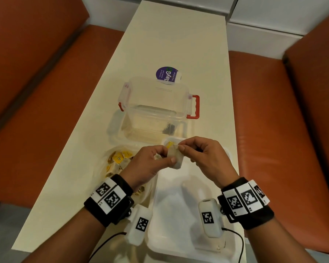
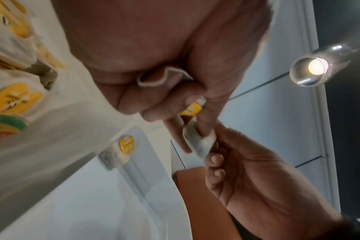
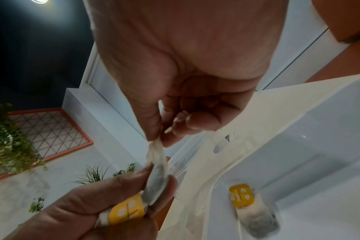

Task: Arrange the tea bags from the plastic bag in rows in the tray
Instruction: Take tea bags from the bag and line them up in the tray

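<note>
Both wrists, each strapped with a black band of printed markers, hang nearest the head camera over the white tray (image 1: 179,224), which lies on the cream bench (image 1: 169,44). Above the tray's far end, the left hand (image 1: 150,164) and the right hand (image 1: 203,158) share one tea bag (image 1: 176,157). The left thumb and fingers are curled round its lower part and its yellow tag (image 3: 126,209); the right thumb and forefinger pinch its upper edge. Its long axis runs roughly from the near left hand up and away to the right hand, tag end low and toward the left palm.

Left of the tray, just beside it, lies the plastic bag (image 1: 110,164), with a heap of yellow-tagged tea bags showing through it. Beyond the tray stands a clear lidded box (image 1: 156,103) with red clips, and behind that a purple label (image 1: 167,74) on the bench.

From the head camera the tray's far end is mostly hidden by the hands. The right wrist view shows what lies under them: a second tea bag (image 3: 255,212) flat in the tray, against its wall, tag toward the far rim. The left wrist view shows the same bag (image 2: 121,151) and, close up, a fold of paper tucked in the left palm. Whether that fold belongs to the held bag cannot be told.
</note>
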`<state>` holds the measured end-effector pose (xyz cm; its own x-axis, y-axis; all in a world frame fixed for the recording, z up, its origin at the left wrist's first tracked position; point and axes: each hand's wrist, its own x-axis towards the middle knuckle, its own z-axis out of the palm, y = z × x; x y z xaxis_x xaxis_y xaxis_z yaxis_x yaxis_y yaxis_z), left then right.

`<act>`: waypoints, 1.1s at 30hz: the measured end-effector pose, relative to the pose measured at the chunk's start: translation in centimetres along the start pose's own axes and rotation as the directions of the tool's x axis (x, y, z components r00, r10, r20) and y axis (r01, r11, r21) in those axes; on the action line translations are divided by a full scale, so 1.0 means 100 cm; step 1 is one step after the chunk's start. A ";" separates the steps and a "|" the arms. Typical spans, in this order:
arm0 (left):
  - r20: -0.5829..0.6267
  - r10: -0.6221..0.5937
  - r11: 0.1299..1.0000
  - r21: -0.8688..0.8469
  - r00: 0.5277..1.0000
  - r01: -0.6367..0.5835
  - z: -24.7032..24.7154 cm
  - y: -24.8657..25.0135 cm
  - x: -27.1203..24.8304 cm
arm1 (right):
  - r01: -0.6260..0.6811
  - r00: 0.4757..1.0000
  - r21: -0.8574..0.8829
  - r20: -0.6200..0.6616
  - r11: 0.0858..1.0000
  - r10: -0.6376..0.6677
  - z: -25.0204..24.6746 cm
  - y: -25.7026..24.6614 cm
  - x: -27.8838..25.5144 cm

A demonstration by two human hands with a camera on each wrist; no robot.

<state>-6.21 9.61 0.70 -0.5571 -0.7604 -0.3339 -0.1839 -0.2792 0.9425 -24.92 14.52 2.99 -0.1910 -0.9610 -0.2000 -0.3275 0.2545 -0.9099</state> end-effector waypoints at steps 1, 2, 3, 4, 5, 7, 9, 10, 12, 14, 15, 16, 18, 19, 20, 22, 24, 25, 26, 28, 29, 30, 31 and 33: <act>-0.037 0.001 1.000 0.012 0.999 -0.001 0.001 -0.003 0.000 | -0.020 1.000 0.006 0.015 1.000 0.020 0.000 0.002 -0.001; -0.056 0.002 1.000 0.008 0.998 -0.001 0.002 -0.006 0.000 | -0.042 0.999 0.001 0.034 0.999 0.042 0.001 0.004 -0.001; -0.059 -0.006 1.000 0.008 0.998 0.006 0.002 -0.008 0.000 | -0.065 0.996 -0.005 0.054 0.998 0.065 0.002 0.006 -0.002; -0.057 -0.018 1.000 0.010 0.998 0.018 0.003 -0.009 -0.001 | -0.088 0.994 0.000 0.070 0.996 0.087 0.003 0.008 -0.003; -0.059 -0.027 1.000 0.014 0.998 0.028 0.002 -0.010 -0.002 | -0.110 0.991 0.020 0.079 0.994 0.108 0.003 0.010 -0.004; -0.070 -0.037 0.999 0.014 0.997 0.038 0.001 -0.008 -0.005 | -0.146 0.987 0.070 0.071 0.987 0.141 0.005 0.013 -0.004; -0.138 -0.059 0.998 -0.001 0.989 0.060 -0.002 -0.006 -0.007 | -0.169 0.985 0.102 0.039 0.980 0.166 0.006 0.017 -0.001; -0.178 -0.069 0.998 -0.019 0.982 0.066 -0.005 -0.005 -0.008 | -0.181 0.983 0.106 0.024 0.978 0.180 0.006 0.020 0.002; -0.237 -0.089 0.995 -0.065 0.967 0.076 -0.011 -0.004 -0.011 | -0.208 0.978 0.073 0.005 0.976 0.208 0.008 0.027 0.008; -0.257 -0.114 0.991 -0.092 0.960 0.093 -0.018 -0.004 -0.014 | -0.237 0.971 -0.010 0.020 0.971 0.237 0.012 0.036 0.016; -0.258 -0.129 0.989 -0.103 0.957 0.106 -0.021 -0.004 -0.016 | -0.252 0.966 -0.065 0.046 0.965 0.256 0.015 0.041 0.020; -0.255 -0.147 0.986 -0.119 0.956 0.120 -0.024 -0.004 -0.018 | -0.268 0.957 -0.114 0.082 0.957 0.278 0.018 0.046 0.024; -0.235 -0.191 0.974 -0.169 0.953 0.153 -0.027 -0.004 -0.022 | -0.301 0.935 -0.160 0.142 0.940 0.323 0.026 0.054 0.032; -0.221 -0.211 0.966 -0.196 0.952 0.169 -0.028 -0.005 -0.024 | -0.307 0.931 -0.172 0.149 0.936 0.333 0.029 0.057 0.035; -0.206 -0.230 0.957 -0.223 0.951 0.183 -0.028 -0.005 -0.026 | -0.307 0.933 -0.188 0.137 0.933 0.334 0.032 0.060 0.039; -0.170 -0.259 0.937 -0.282 0.951 0.205 -0.027 -0.005 -0.030 | -0.308 0.941 -0.208 0.076 0.929 0.329 0.036 0.065 0.044; -0.138 -0.280 0.909 -0.357 0.950 0.216 -0.025 -0.006 -0.032 | -0.325 0.943 -0.194 0.008 0.926 0.332 0.039 0.070 0.048; -0.130 -0.289 0.895 -0.389 0.949 0.219 -0.025 -0.007 -0.034 | -0.335 0.941 -0.187 -0.024 0.924 0.336 0.041 0.072 0.049; -0.127 -0.297 0.881 -0.418 0.946 0.221 -0.025 -0.007 -0.034 | -0.341 0.940 -0.186 -0.054 0.922 0.336 0.042 0.074 0.050; -0.129 -0.314 0.853 -0.473 0.940 0.220 -0.025 -0.007 -0.035 | -0.336 0.942 -0.214 -0.097 0.917 0.323 0.044 0.074 0.051; -0.127 -0.320 0.840 -0.496 0.939 0.220 -0.025 -0.007 -0.036 | -0.330 0.944 -0.230 -0.104 0.915 0.314 0.045 0.074 0.050; -0.120 -0.323 0.830 -0.513 0.939 0.220 -0.025 -0.007 -0.036 | -0.325 0.945 -0.239 -0.107 0.915 0.308 0.046 0.074 0.050; -0.110 -0.323 0.823 -0.523 0.940 0.221 -0.026 -0.007 -0.036 | -0.322 0.946 -0.242 -0.108 0.915 0.304 0.046 0.074 0.051; -0.089 -0.320 0.813 -0.537 0.943 0.225 -0.027 -0.007 -0.036 | -0.322 0.946 -0.248 -0.112 0.914 0.303 0.046 0.074 0.051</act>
<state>-1.87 10.99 1.23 -0.3943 -0.6801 -0.6181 0.1596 -0.7131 0.6827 -24.01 11.00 -6.42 -0.3838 -0.8204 -0.4237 -0.4672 0.5684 -0.6773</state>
